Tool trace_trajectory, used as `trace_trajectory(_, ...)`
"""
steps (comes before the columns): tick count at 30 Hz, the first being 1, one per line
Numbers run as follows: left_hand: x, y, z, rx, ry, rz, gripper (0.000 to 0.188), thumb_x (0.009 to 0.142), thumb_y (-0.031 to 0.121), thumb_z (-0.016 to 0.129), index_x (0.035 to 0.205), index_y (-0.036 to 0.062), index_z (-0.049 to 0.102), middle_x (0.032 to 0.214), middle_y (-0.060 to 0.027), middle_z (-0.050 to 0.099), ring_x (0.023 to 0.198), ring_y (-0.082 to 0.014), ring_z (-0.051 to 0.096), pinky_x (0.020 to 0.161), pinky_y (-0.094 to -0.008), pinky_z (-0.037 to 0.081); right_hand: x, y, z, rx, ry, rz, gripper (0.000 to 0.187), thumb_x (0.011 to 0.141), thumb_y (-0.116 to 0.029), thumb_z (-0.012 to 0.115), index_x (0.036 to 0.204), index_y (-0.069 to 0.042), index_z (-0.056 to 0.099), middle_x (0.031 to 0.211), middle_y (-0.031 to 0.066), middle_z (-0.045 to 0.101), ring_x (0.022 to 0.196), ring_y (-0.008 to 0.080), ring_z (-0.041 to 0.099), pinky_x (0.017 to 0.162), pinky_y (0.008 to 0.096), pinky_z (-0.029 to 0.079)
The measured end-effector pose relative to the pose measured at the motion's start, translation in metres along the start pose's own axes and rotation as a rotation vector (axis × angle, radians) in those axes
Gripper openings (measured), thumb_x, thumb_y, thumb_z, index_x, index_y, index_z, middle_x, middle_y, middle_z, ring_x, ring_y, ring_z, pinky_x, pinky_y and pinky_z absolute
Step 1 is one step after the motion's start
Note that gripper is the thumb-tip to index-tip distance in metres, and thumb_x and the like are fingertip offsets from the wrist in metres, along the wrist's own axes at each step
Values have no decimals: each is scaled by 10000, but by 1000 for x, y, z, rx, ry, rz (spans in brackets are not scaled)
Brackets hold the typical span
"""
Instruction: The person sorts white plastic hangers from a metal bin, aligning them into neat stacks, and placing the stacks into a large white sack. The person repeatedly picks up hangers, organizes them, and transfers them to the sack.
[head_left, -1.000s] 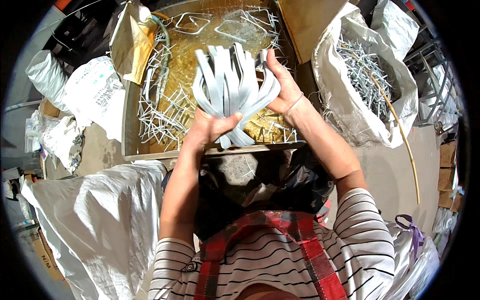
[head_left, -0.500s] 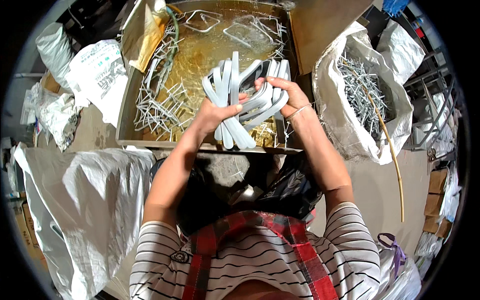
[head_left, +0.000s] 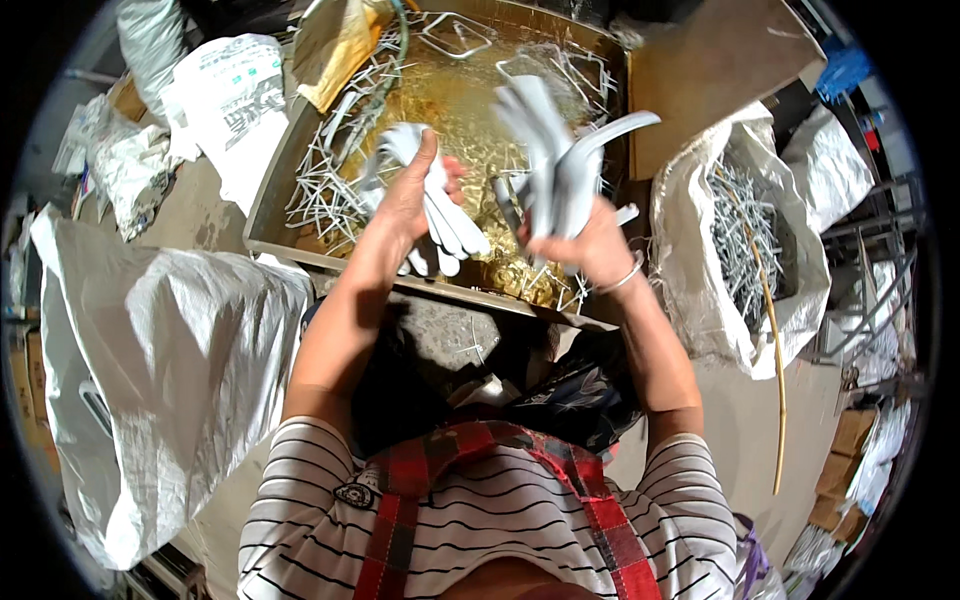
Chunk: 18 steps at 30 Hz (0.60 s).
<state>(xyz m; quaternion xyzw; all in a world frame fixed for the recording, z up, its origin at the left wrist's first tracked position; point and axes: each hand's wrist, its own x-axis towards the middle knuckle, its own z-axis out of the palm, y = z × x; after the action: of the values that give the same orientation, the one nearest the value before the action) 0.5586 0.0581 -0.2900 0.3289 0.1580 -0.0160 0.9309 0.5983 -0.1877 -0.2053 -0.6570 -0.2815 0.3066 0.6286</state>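
Over a shallow metal trough (head_left: 282, 160) of yellowish water, my two hands are apart, each closed on a bunch of flat pale grey bent pieces. My left hand (head_left: 403, 205) grips one bunch (head_left: 452, 222), its rounded ends hanging toward the trough's front edge. In my right hand (head_left: 597, 245) is the other bunch (head_left: 540, 140), fanned upward and smeared by motion. Whether the pieces are metal or plastic, I cannot tell. Several thin white bent pieces (head_left: 322, 190) lie heaped along the trough's left side, and a pale wire-like frame (head_left: 455, 36) is at its far end.
On the right stands a white woven sack (head_left: 690, 290) full of small grey rods (head_left: 742, 240), with a thin bamboo stick (head_left: 776, 380) leaning on it. A brown board (head_left: 710, 80) rises at the trough's right rear. A large white sack (head_left: 180, 400) is at my left.
My hands have drawn apart, and the single bundle they held together is now split between them. The view has shifted and tilted slightly.
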Motion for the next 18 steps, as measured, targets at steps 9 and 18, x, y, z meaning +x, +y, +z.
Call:
trace_trajectory(9, -20, 1, 19, -226, -249, -162, 298, 773, 109, 628, 1035, -23, 572, 887, -137, 645, 773, -235, 650, 744, -364, 542, 0, 20, 31, -597, -600, -19, 455, 638, -171, 786, 1009, -62, 547, 830, 109, 628, 740, 195, 595, 723, 298, 478)
trace_trajectory(18, 3, -3, 2, -129, -175, -78, 304, 779, 96, 569, 1040, -57, 542, 882, -156, 629, 797, -248, 636, 748, -383, 529, 0, 13, 42, -642, -141, -31, 714, 626, -412, 782, 1054, 21, 409, 855, 200, 580, 818, 322, 594, 756, 365, 464)
